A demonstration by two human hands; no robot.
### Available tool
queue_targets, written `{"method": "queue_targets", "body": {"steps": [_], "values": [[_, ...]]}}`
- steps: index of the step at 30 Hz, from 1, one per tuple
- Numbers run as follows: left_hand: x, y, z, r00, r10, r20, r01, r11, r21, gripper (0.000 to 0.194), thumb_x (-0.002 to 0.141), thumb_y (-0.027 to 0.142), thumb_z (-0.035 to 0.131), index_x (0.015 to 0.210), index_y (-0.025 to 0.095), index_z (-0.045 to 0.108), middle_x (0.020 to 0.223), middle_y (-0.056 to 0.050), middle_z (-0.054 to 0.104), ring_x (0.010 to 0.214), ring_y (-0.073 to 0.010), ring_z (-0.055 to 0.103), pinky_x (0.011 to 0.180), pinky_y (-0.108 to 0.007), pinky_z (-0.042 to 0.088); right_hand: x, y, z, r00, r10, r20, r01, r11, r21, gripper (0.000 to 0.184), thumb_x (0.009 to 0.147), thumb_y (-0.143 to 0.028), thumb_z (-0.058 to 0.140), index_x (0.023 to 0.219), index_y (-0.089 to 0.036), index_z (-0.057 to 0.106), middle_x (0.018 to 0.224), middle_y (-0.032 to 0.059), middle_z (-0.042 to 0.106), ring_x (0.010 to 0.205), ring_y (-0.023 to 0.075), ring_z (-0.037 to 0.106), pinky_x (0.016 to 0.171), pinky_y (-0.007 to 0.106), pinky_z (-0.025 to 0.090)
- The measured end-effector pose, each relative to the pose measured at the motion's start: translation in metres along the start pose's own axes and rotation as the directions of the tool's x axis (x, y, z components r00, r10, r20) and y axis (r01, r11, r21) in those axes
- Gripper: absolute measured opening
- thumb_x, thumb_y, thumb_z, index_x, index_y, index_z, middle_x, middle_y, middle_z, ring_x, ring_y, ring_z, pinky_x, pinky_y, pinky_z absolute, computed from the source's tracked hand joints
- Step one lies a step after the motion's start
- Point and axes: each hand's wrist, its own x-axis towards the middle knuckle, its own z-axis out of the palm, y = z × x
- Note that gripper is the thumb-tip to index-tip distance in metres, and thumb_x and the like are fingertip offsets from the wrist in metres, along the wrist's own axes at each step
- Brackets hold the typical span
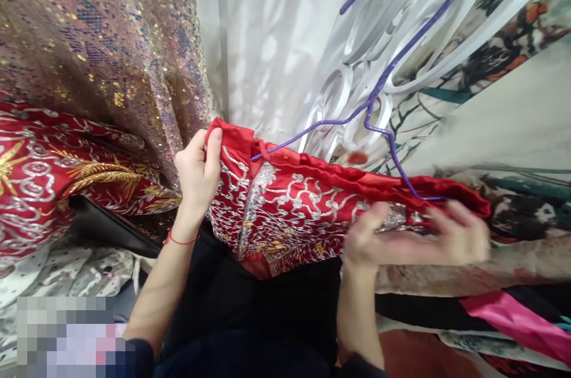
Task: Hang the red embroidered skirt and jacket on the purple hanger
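Observation:
A red satin skirt (303, 202) with silver and gold embroidery hangs in front of me, its waistband (339, 170) running across the view. My left hand (198, 167) is closed on the waistband's left corner, thumb on top. A purple wire hanger (377, 93) reaches into the waistband; near its left end is a small red loop (262, 149). Toward the hanger's right end, my right hand (414, 241) is blurred by motion, its thumb and fingers apart in front of the waistband. Whether it touches the cloth, I cannot tell.
A sequined curtain-like cloth (111, 27) hangs at the upper left. Below it lies another red embroidered garment (40, 182). White scrollwork (339, 93) stands behind the hanger, near a floral cloth (504, 39). Pink fabric (517, 324) lies at the lower right.

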Motion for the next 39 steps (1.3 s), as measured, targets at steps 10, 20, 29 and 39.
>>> {"method": "queue_targets", "body": {"steps": [10, 20, 29, 39], "values": [[-0.011, 0.008, -0.009, 1.0, -0.018, -0.011, 0.018, 1.0, 0.019, 0.044, 0.101, 0.042, 0.051, 0.065, 0.021, 0.038, 0.055, 0.006, 0.031, 0.051, -0.0093, 0.028, 0.053, -0.029, 0.025, -0.04, -0.097, 0.069, 0.985, -0.172, -0.009, 0.172, 0.984, 0.056, 0.02, 0.099, -0.036, 0.062, 0.09, -0.018, 0.064, 0.078, 0.0064, 0.067, 0.072, 0.0185, 0.056, 0.07, 0.031, 0.044], [-0.027, 0.005, -0.011, 0.998, 0.025, -0.057, -0.022, 0.998, 0.055, 0.022, 0.098, 0.044, 0.053, 0.101, 0.022, 0.057, 0.087, -0.003, 0.06, 0.08, -0.0177, 0.059, 0.074, -0.032, 0.045, -0.024, -0.103, 0.059, 0.919, -0.292, 0.266, 0.333, 0.934, -0.126, 0.022, 0.098, -0.011, 0.047, 0.08, -0.018, 0.058, 0.073, 0.0069, 0.061, 0.072, 0.0222, 0.053, 0.068, 0.034, 0.04], [-0.074, -0.011, -0.018, 0.903, 0.333, 0.271, -0.389, 0.902, 0.189, 0.009, 0.09, 0.029, 0.06, 0.093, 0.022, 0.054, 0.084, -0.004, 0.061, 0.075, -0.0206, 0.058, 0.067, -0.032, 0.045, 0.003, -0.097, 0.035, 0.678, -0.679, 0.282, 0.71, 0.704, -0.015, 0.023, 0.098, -0.007, 0.043, 0.082, -0.018, 0.057, 0.072, 0.0032, 0.054, 0.074, 0.0204, 0.047, 0.072, 0.034, 0.035], [-0.067, 0.004, -0.017, 0.854, 0.39, 0.345, -0.483, 0.842, 0.242, 0.019, 0.099, 0.02, 0.051, 0.08, 0.02, 0.055, 0.074, -0.002, 0.057, 0.068, -0.017, 0.053, 0.06, -0.029, 0.041, 0.031, -0.088, 0.034, 0.694, -0.708, 0.135, 0.72, 0.682, -0.127, 0.026, 0.102, -0.011, 0.045, 0.086, -0.018, 0.064, 0.075, 0.0018, 0.062, 0.074, 0.0163, 0.051, 0.073, 0.035, 0.032]]}}
